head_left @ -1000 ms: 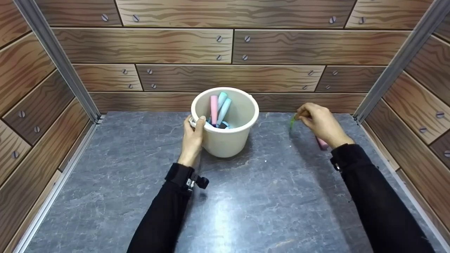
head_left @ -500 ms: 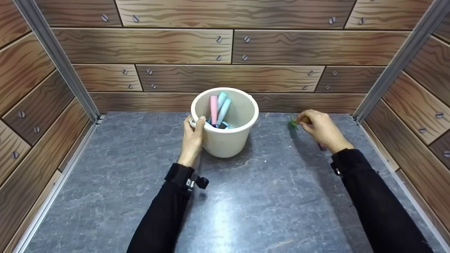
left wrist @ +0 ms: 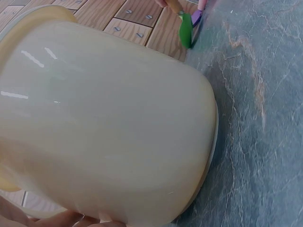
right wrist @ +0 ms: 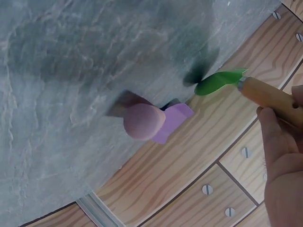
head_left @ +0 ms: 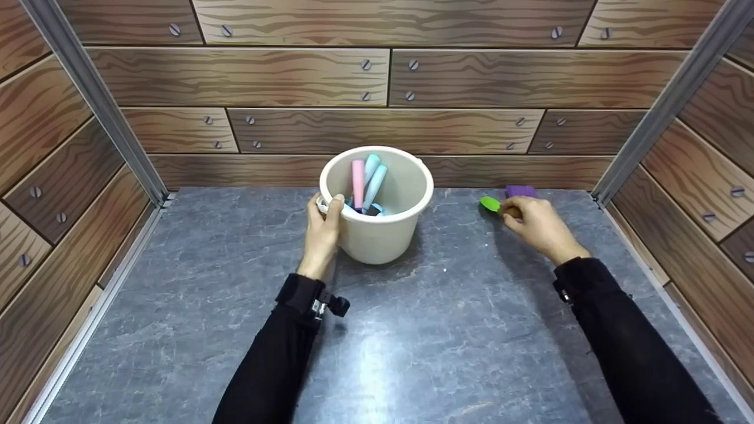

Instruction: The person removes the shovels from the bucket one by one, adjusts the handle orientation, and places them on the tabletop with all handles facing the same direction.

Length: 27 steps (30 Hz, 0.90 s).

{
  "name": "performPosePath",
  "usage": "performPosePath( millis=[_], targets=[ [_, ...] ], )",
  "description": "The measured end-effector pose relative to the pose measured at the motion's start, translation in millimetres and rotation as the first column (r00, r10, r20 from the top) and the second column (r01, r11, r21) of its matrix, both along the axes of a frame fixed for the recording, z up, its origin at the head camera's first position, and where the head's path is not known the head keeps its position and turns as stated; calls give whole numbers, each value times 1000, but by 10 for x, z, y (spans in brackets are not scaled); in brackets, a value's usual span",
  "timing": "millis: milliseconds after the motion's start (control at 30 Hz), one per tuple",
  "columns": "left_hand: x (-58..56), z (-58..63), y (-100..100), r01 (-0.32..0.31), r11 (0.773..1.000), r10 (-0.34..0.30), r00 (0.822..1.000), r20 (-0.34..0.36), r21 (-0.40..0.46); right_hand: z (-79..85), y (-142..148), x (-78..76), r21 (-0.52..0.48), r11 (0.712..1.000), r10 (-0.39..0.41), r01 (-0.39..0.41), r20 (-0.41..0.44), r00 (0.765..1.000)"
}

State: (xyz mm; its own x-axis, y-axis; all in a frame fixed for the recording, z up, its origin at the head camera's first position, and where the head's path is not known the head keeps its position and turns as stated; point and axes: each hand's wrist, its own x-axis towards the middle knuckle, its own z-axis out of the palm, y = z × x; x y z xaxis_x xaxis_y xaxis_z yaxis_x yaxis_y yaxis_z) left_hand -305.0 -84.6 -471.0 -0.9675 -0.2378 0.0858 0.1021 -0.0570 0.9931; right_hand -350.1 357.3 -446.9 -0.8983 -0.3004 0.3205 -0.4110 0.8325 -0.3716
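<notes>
A cream plastic bucket (head_left: 382, 238) stands upright near the back wall. My left hand (head_left: 321, 232) grips it at the left rim, thumb over the edge. Out to the right, my right hand (head_left: 539, 227) holds a small garden trowel (head_left: 489, 204) by its wooden handle. The right wrist view shows the trowel's green blade (right wrist: 218, 82) low, close to the tabletop; whether it touches is unclear. Near this hand lies a hand tool with a purple head (head_left: 521, 191) and a pink handle (right wrist: 143, 121), which the hand hides in the head view.
Inside the bucket stand several tools with pink (head_left: 358, 182) and light blue handles (head_left: 375, 185); their lower ends are mostly hidden. Wood-patterned panels (head_left: 377, 129) wall in the grey marbled tabletop (head_left: 224, 259) at the back and both sides.
My right hand has come slightly lower and nearer, and the trowel blade has turned from edge-on to face-up. The purple head now shows behind the hand. My left hand and the bucket stay put.
</notes>
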Motion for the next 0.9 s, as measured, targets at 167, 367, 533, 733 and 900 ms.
performPosePath(
  millis=[167, 367, 533, 733, 900],
  targets=[
    [9, -2, 0, -5, 1000, 5, 1000, 4, -7, -63, 5, 13, 2, 1000, -19, 19, 45, 999],
    [5, -11, -6, -10, 1000, 10, 1000, 3, -21, -140, 3, 13, 31, 999, -11, 8, 84, 996],
    [2, -14, -4, -11, 1000, 11, 1000, 0, -16, -196, -5, 22, 63, 998, 13, -19, 93, 996],
    [20, -9, -12, 2, 1000, -2, 1000, 3, -26, -240, -3, 40, 78, 996, 35, -45, 125, 992],
    [19, -8, -17, 6, 1000, -6, 1000, 7, -27, -283, 13, 24, 97, 993, 49, -60, 118, 992]
  ],
)
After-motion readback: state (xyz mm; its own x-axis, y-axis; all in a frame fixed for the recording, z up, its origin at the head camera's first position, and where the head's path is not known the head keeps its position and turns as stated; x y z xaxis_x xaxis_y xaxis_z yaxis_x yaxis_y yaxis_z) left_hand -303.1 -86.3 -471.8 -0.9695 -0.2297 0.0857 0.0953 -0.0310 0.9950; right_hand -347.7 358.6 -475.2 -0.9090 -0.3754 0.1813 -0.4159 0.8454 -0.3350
